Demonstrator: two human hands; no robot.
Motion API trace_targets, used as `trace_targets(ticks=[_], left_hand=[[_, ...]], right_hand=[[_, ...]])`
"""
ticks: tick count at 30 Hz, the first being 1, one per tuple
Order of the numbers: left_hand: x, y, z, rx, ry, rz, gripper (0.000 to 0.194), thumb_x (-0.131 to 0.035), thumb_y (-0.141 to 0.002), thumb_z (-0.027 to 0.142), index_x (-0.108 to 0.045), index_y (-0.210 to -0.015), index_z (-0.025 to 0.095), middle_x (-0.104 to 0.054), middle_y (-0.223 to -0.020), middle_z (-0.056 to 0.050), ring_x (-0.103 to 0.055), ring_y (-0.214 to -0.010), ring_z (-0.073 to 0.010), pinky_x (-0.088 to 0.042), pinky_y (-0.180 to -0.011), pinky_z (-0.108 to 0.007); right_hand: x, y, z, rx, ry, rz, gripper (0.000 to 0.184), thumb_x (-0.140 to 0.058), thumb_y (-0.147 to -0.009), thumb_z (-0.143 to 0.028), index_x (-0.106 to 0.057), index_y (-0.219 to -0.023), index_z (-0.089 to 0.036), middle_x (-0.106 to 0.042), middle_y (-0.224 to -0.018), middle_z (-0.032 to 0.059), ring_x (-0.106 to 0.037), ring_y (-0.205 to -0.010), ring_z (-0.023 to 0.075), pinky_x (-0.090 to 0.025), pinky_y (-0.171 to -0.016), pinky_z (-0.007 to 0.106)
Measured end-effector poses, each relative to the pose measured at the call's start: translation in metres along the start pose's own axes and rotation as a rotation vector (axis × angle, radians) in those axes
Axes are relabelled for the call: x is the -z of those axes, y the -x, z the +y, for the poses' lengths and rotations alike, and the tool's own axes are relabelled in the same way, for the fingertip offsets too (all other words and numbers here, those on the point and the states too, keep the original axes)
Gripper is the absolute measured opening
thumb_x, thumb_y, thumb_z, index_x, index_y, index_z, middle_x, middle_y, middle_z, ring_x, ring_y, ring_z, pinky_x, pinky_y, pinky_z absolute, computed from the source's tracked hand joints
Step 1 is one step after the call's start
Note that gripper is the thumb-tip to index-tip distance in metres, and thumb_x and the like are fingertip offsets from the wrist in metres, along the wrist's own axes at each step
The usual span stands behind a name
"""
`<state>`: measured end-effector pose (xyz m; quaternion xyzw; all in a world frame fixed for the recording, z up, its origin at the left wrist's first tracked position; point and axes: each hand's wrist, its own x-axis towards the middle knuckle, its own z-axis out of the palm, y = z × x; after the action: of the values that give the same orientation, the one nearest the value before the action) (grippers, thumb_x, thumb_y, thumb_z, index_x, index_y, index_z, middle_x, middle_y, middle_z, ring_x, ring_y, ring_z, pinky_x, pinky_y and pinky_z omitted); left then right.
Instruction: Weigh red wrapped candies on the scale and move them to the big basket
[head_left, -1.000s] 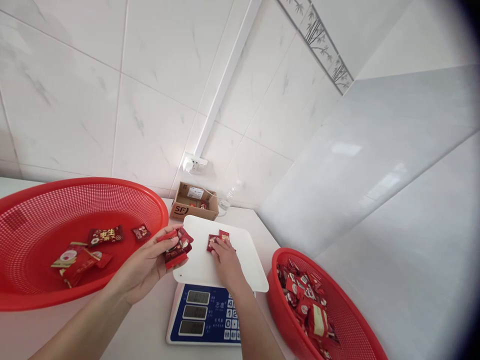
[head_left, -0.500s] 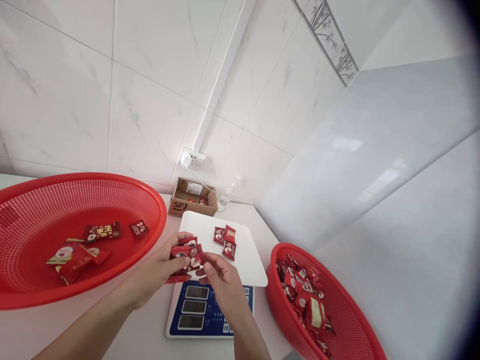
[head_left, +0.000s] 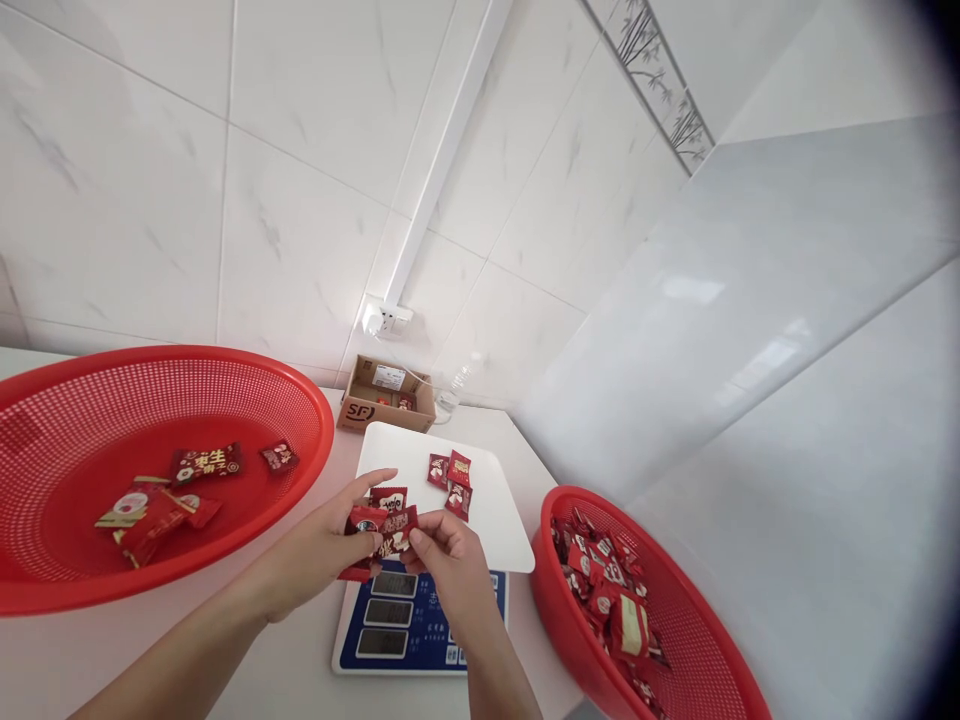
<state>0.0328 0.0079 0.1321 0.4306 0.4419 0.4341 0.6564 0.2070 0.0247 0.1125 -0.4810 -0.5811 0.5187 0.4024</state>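
Observation:
Several small red snack packets (head_left: 365, 520) are gathered in my left hand (head_left: 319, 550), its thumb pressed over them and its index finger stretched out. My right hand (head_left: 450, 565) pinches the edge of one dark red packet (head_left: 399, 530) at the right of this bunch. Both hands are above the near edge of the scale's white weighing plate (head_left: 495, 520), partly covering the blue scale panel (head_left: 420, 650). Beyond my right hand, 3 small red packets (head_left: 452, 480) lie together on the plate.
A red basket (head_left: 300, 390) with several larger and smaller packets stands at left. Another red basket (head_left: 551, 560), holding many packets, is at right. Behind the scale are a cardboard box (head_left: 360, 412) with packets inside and a clear plastic bottle (head_left: 459, 380), near a wall socket (head_left: 386, 318).
The packets in my left hand have shifted slightly, and its index finger has lifted off them. My right hand has moved a little, now pinching a packet's edge. The plate's packets stay put.

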Motion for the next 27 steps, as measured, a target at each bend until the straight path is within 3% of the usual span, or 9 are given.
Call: trace_targets(ticks=[8, 12, 15, 18, 21, 27], left_hand=[[0.004, -0.005, -0.002, -0.037, -0.009, 0.077, 0.053, -0.060, -0.077, 0.024, -0.044, -0.127, 0.031, -0.062, -0.111, -0.006, -0.063, -0.090, -0.0184, -0.053, -0.080, -0.034], [0.008, -0.005, 0.001, -0.044, 0.031, 0.173, 0.058, -0.062, -0.076, 0.028, -0.040, -0.129, 0.031, -0.060, -0.109, -0.006, -0.065, -0.083, -0.0178, -0.054, -0.081, -0.037], [0.011, -0.004, 0.006, -0.082, 0.107, 0.212, 0.060, -0.066, -0.074, 0.030, -0.040, -0.129, 0.031, -0.059, -0.114, -0.007, -0.065, -0.093, -0.0212, -0.054, -0.082, -0.036], [0.012, -0.003, 0.008, -0.101, 0.118, 0.217, 0.057, -0.066, -0.074, 0.029, -0.043, -0.126, 0.032, -0.059, -0.116, -0.006, -0.064, -0.097, -0.0223, -0.055, -0.082, -0.035], [0.011, -0.003, 0.008, -0.106, 0.096, 0.210, 0.056, -0.064, -0.075, 0.027, -0.041, -0.126, 0.032, -0.060, -0.114, -0.006, -0.064, -0.098, -0.0215, -0.055, -0.084, -0.036], [0.009, -0.003, 0.006, -0.079, 0.037, 0.178, 0.057, -0.060, -0.078, 0.028, -0.034, -0.130, 0.032, -0.059, -0.112, -0.006, -0.065, -0.095, -0.0204, -0.054, -0.084, -0.036]], right_hand=[[0.005, -0.007, 0.002, 0.029, -0.040, 0.124, 0.030, -0.063, -0.073, -0.047, -0.058, -0.080, -0.019, -0.065, -0.075, 0.0017, -0.063, -0.069, 0.0155, -0.052, -0.062, 0.028], [0.023, -0.018, 0.007, 0.089, -0.014, 0.314, 0.032, -0.064, -0.072, -0.048, -0.060, -0.081, -0.018, -0.067, -0.076, 0.0029, -0.064, -0.072, 0.0177, -0.054, -0.072, 0.035], [0.035, -0.026, 0.014, 0.191, 0.183, 0.413, 0.027, -0.059, -0.075, -0.042, -0.065, -0.086, -0.019, -0.069, -0.094, 0.0069, -0.065, -0.087, 0.0213, -0.051, -0.085, 0.040], [0.038, -0.027, 0.022, 0.283, 0.468, 0.344, 0.023, -0.054, -0.077, -0.029, -0.069, -0.093, -0.021, -0.066, -0.114, 0.0088, -0.059, -0.107, 0.0241, -0.044, -0.097, 0.044], [0.035, -0.025, 0.031, 0.311, 0.673, 0.280, 0.029, -0.049, -0.080, -0.024, -0.071, -0.099, -0.022, -0.066, -0.114, 0.0081, -0.051, -0.119, 0.0264, -0.037, -0.103, 0.049], [0.032, -0.030, 0.037, 0.316, 0.786, 0.206, 0.035, -0.049, -0.080, -0.019, -0.068, -0.109, -0.019, -0.065, -0.117, 0.0111, -0.050, -0.120, 0.0304, -0.033, -0.105, 0.053]])
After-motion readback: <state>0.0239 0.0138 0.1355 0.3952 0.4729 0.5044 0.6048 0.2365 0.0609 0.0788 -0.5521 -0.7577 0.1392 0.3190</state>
